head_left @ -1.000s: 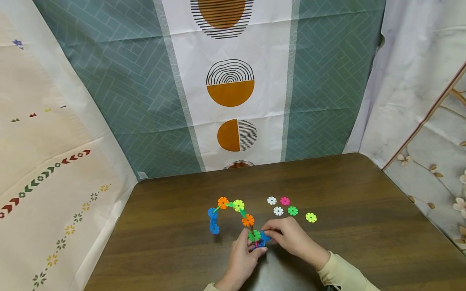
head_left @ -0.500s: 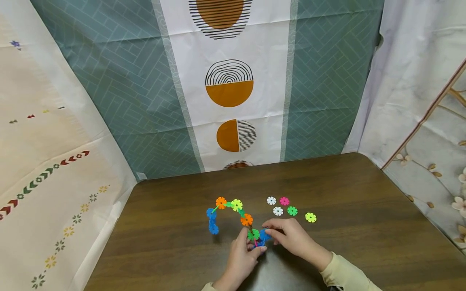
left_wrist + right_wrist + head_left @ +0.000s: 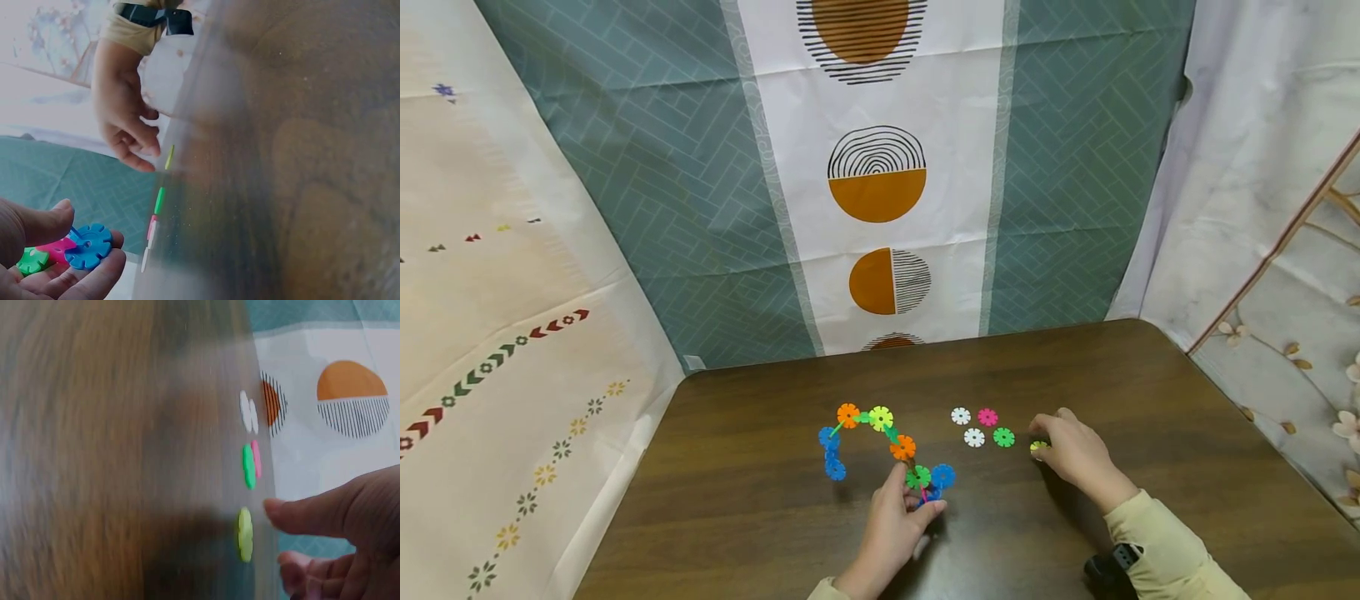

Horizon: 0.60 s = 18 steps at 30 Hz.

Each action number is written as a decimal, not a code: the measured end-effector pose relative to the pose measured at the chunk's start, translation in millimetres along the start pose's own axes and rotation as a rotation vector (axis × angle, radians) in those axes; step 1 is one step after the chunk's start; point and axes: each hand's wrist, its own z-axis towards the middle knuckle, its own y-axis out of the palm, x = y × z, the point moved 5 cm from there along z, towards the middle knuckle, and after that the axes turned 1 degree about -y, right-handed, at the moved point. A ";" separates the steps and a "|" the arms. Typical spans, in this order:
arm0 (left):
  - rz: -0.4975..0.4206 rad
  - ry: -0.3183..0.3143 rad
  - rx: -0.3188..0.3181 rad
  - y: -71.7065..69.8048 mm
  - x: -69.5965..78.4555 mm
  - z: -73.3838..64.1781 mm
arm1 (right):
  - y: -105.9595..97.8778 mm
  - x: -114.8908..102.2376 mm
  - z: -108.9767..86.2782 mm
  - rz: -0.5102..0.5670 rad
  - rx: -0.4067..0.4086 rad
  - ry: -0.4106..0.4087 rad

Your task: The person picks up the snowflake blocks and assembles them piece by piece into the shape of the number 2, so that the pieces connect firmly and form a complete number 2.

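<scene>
Thumb and fingers of the left hand (image 3: 891,518) pinch the nearer, right end of a chain of notched discs (image 3: 881,418), around its blue, pink and green pieces. Farther toward the right edge of the counter (image 3: 737,533), the right hand (image 3: 1078,454) hangs with thumb and fingers parted, holding nothing, just above a loose yellow disc (image 3: 245,535); the wrist views show a gap. That disc lies flat, round and without a long axis, below the right fingertips and well apart from the left hand. Left of it lie a green disc (image 3: 1003,437) and a white disc (image 3: 974,437); behind them, a pink disc (image 3: 988,417) and a second white disc (image 3: 961,416). The chain arches toward the counter's far edge, its left end bending back nearer in blue.
</scene>
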 end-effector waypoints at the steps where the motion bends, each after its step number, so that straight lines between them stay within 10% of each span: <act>1: 0.002 -0.001 0.001 -0.4 0.3 -0.1 | 0.5 3.9 0.0 -0.006 -0.011 0.013; 18: -0.001 -0.011 -0.016 -1.2 -3.8 0.9 | 9.0 3.8 -0.8 0.046 -0.012 0.026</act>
